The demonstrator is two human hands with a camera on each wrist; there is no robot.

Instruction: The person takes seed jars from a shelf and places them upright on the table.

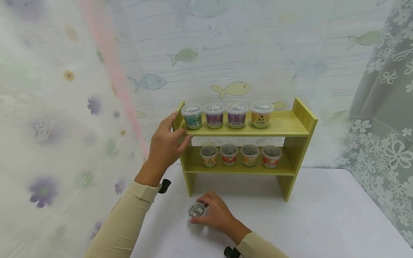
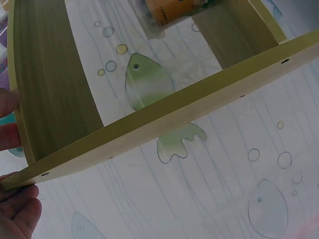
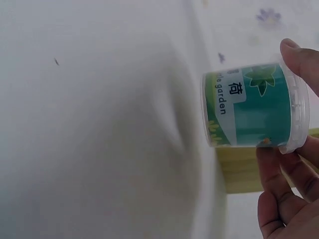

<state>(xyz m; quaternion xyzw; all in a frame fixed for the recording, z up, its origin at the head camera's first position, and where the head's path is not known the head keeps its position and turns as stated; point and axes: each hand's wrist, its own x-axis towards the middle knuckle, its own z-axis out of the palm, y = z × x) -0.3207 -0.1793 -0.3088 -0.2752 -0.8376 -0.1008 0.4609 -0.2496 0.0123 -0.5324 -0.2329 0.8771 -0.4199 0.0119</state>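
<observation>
- We've got a teal "garden" cup (image 3: 254,107) in our right hand (image 1: 215,215), thumb and fingers pinching around its lidded end, just by the white tabletop (image 1: 322,208)
- Our left hand (image 1: 165,145), fingers partly bent, grips the wooden rack's (image 1: 287,123) left end
- Right of that: four top-row cups (image 1: 214,116), four lower cups (image 1: 229,156)

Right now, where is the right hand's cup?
In the head view, the cup is low centre, in the fingers of the right hand, near the shelf's left leg.
</observation>
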